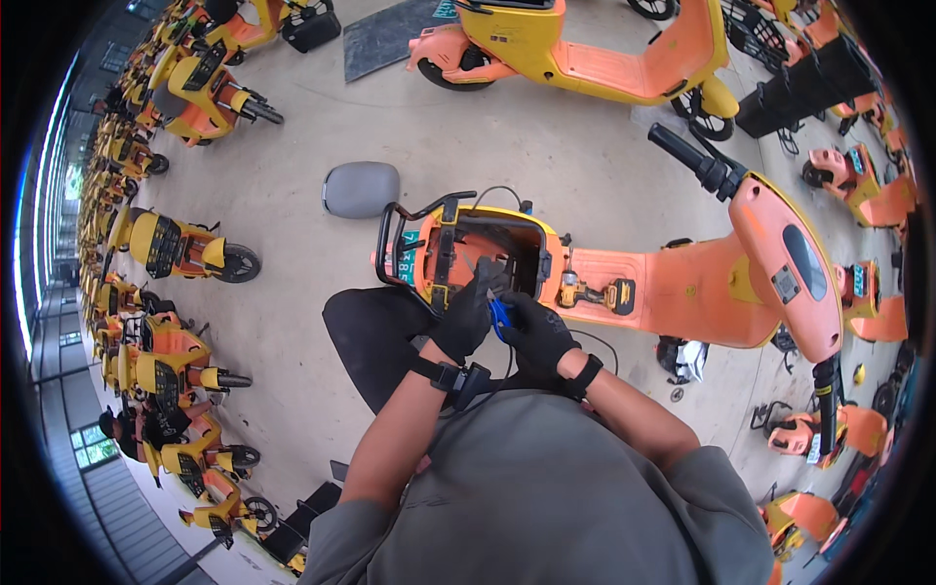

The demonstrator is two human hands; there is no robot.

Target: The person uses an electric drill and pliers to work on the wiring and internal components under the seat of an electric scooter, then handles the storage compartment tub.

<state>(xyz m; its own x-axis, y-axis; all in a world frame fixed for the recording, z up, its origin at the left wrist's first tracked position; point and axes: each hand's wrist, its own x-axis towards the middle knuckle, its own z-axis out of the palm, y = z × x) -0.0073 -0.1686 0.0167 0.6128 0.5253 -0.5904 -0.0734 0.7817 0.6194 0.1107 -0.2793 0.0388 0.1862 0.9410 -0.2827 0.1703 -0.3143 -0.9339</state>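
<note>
My right hand (539, 333), in a black glove, is closed on blue-handled pliers (500, 318) that point up toward the left hand. Beside it, my black-gloved left hand (464, 317) is closed, its fingers close to the pliers' jaws. What it grips is hidden, though a thin cable (509, 361) hangs below the two hands. Both are over the near edge of the open under-seat compartment (526, 226) of an orange and yellow scooter (682, 288). A yellow and black cordless drill (585, 292) lies on the scooter's footboard.
A grey scooter seat (362, 189) lies on the concrete floor behind the black rear rack (385, 229). Another yellow and orange scooter (595, 58) stands ahead. Rows of scooters (161, 244) line the left, with a person (161, 426) among them. Black bins (805, 88) stand at upper right.
</note>
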